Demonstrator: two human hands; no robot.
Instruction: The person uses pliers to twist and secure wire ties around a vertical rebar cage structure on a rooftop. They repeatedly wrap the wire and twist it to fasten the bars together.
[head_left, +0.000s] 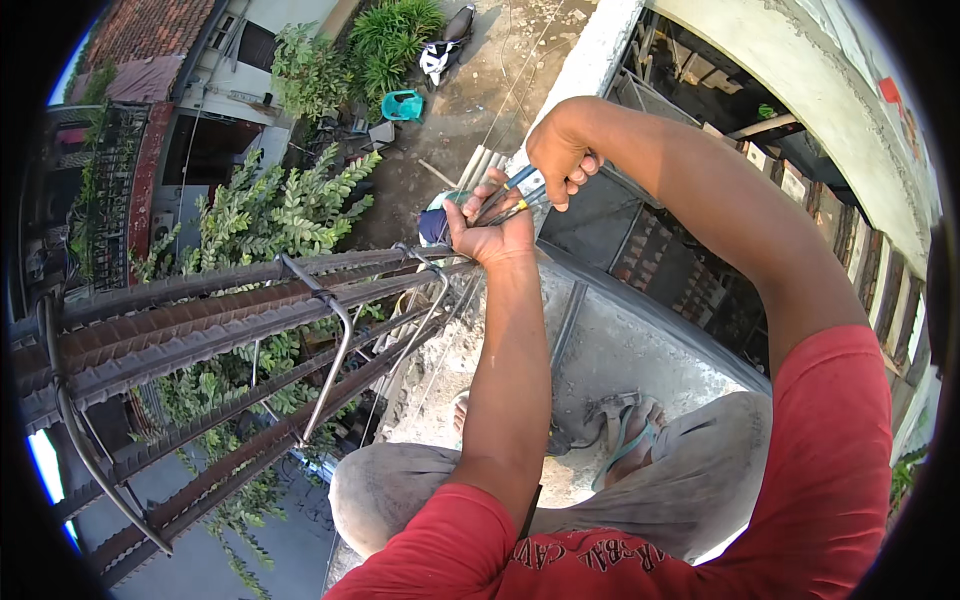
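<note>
My right hand (566, 161) grips the blue and yellow handles of a pair of pincers (521, 184), wrist bent sharply. My left hand (499, 236) is cupped around the tool's metal end, palm up and thumb apart. Thin metal strands seem to lie in its palm, but curled fingers hide what it holds. Close by the left wrist, the far end of a reinforcing-bar cage (247, 296) narrows. Its ribbed steel bars run out to the left, with bent steel stirrups (334, 337) tied across them.
I crouch on a rough concrete ledge (510, 360), sandals on my feet. Past its right edge lies a drop to a lower area (660, 262). A leafy tree (292, 210) grows behind the cage. Far below are a teal plastic chair (403, 106) and a motorbike (446, 49).
</note>
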